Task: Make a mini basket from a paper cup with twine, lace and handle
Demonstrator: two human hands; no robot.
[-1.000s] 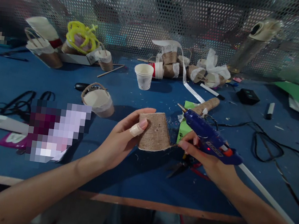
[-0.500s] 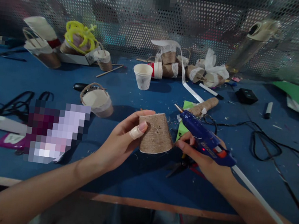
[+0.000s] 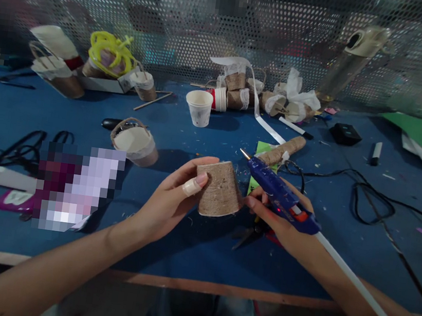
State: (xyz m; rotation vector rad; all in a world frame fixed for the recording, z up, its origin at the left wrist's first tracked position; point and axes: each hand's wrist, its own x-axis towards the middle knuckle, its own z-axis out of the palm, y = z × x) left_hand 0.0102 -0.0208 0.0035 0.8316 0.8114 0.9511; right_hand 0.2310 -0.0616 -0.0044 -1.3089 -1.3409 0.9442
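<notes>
Head view. Found in the left hand (image 3: 175, 189), above the blue worktable (image 3: 197, 260): twine-wrapped cup (image 3: 222, 193), inverted, wide rim down, slightly tilted. Left thumb, with pale bandage (image 3: 191, 186), pressed to the near wall; remaining fingers curled behind, mostly hidden. Right hand (image 3: 281, 227): thumb and forefinger pinching what looks like a loose twine end at the cup's lower right edge. Carried in the same hand: hot-glue gun (image 3: 273, 187), tip upward and leftward, apart from the cup; white glue stick (image 3: 357, 285) protruding from its rear.

Judged good practice: hold the twine taut, seat it snugly along the rim, apply glue sparingly, aim the hot tip away from the fingers.

Containers. Left of the held cup: handled basket (image 3: 152, 155), tilted, pale inside, contents not discernible. Farther back: white paper cup (image 3: 198, 117), upright, bottom out of sight. Just beside it: red-and-white nested cups (image 3: 220, 99), lying sideways, one inside another. Rear left: white box (image 3: 104, 85), partly hidden, with yellow coil (image 3: 98, 62) above. Rear right: transparent bottle (image 3: 342, 74), contents unclear.
</notes>
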